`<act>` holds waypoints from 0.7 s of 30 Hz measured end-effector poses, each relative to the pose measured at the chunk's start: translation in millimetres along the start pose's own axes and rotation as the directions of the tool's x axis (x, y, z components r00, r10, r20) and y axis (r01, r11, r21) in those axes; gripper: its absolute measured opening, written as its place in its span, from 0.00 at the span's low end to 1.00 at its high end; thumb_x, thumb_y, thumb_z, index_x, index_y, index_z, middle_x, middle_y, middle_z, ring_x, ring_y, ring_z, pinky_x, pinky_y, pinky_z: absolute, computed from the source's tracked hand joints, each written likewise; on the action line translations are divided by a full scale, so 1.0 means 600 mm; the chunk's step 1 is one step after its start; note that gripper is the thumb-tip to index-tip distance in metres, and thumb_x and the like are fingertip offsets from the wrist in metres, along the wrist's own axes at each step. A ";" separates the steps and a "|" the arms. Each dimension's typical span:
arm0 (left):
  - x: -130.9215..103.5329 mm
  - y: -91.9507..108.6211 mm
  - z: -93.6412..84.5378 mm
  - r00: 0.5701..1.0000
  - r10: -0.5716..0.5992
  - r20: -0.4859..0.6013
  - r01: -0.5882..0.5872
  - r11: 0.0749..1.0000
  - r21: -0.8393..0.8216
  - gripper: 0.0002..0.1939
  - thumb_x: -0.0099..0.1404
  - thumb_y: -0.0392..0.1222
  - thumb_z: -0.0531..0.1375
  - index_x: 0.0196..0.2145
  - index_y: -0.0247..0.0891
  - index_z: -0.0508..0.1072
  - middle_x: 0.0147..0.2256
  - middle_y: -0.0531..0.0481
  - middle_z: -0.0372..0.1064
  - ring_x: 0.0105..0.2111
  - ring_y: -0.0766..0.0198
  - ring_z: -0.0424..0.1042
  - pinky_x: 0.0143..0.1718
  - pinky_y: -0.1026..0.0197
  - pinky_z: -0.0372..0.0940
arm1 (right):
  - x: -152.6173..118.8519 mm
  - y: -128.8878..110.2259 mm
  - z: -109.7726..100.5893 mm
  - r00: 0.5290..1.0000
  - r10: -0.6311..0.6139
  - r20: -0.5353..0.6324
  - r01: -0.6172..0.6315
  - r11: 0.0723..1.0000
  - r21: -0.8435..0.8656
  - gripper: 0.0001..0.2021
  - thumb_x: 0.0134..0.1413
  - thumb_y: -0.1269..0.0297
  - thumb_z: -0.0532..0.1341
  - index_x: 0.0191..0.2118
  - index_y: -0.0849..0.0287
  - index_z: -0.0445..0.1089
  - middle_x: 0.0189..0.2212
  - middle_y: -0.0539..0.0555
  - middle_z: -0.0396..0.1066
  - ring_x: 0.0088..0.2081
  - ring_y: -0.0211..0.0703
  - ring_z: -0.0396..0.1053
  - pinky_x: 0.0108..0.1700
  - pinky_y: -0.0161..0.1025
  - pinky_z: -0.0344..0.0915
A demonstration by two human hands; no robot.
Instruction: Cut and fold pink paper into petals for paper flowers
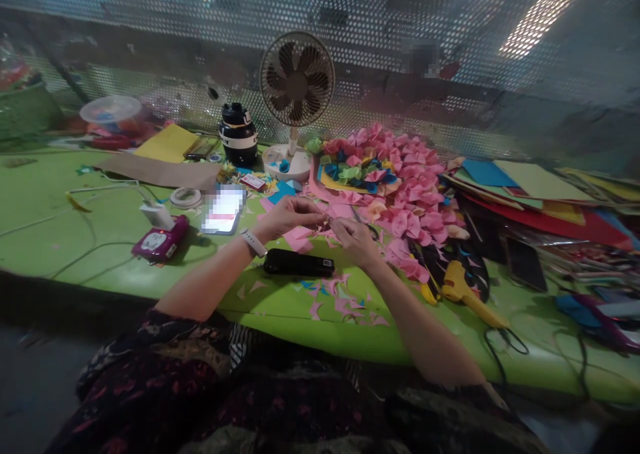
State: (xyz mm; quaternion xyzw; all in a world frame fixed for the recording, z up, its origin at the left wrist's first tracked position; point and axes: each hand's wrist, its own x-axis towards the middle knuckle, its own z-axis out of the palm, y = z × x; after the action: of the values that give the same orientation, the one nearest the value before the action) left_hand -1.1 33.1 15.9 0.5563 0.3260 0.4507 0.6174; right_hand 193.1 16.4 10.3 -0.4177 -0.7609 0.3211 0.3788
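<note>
My left hand [299, 214] and my right hand [354, 239] meet over the middle of the green table, fingertips pinched close together. Whatever sits between the fingertips is too small and blurred to name. Just behind my right hand shows what looks like a pair of scissors [373, 231], partly covered. Pink paper pieces [299, 239] lie under and around both hands. In front of my left hand rests a black oblong device [299, 263]. A large heap of folded pink paper shapes [407, 194] spreads behind and to the right, beside blue and green ones [353, 173].
Behind the hands stand a fan [297, 84] and a black bottle [238, 137]. Leftward are a lit phone [224, 211] and a purple socket box [161, 239] with cables. A yellow glue gun [470, 295], a dark phone [526, 263] and stacked coloured paper [540, 184] lie right.
</note>
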 end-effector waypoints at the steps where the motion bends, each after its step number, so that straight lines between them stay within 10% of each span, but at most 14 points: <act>1: 0.000 0.000 0.001 1.000 -0.005 0.005 0.005 1.000 -0.003 0.19 0.46 0.50 0.75 0.29 0.32 0.80 0.30 0.46 0.79 0.30 0.67 0.76 0.37 0.62 0.71 | 0.000 0.000 0.000 1.000 -0.003 0.005 0.003 1.000 0.003 0.26 0.61 0.41 0.52 0.20 0.55 0.55 0.16 0.47 0.54 0.23 0.37 0.53 0.27 0.37 0.50; 15: -0.003 -0.005 0.004 0.999 0.038 0.006 -0.038 0.999 0.020 0.20 0.49 0.53 0.74 0.30 0.33 0.79 0.28 0.48 0.77 0.27 0.67 0.75 0.34 0.62 0.72 | -0.002 0.001 0.001 0.999 -0.006 0.039 0.002 0.995 0.104 0.26 0.60 0.40 0.54 0.21 0.55 0.57 0.17 0.46 0.54 0.22 0.36 0.53 0.26 0.36 0.51; 21: -0.005 0.007 0.008 0.966 0.197 -0.166 -0.189 0.980 0.064 0.20 0.50 0.54 0.73 0.24 0.34 0.74 0.22 0.53 0.71 0.22 0.72 0.68 0.29 0.66 0.66 | -0.005 0.014 0.016 0.993 -0.081 -0.091 0.088 0.993 0.084 0.16 0.61 0.52 0.59 0.47 0.56 0.72 0.30 0.51 0.70 0.28 0.38 0.64 0.32 0.37 0.61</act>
State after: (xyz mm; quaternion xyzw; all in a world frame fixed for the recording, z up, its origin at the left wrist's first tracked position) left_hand 1.1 28.4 20.4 0.5590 0.3326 0.5471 0.5269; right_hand 189.5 15.8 -2.6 -0.3815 -0.7458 0.3196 0.4429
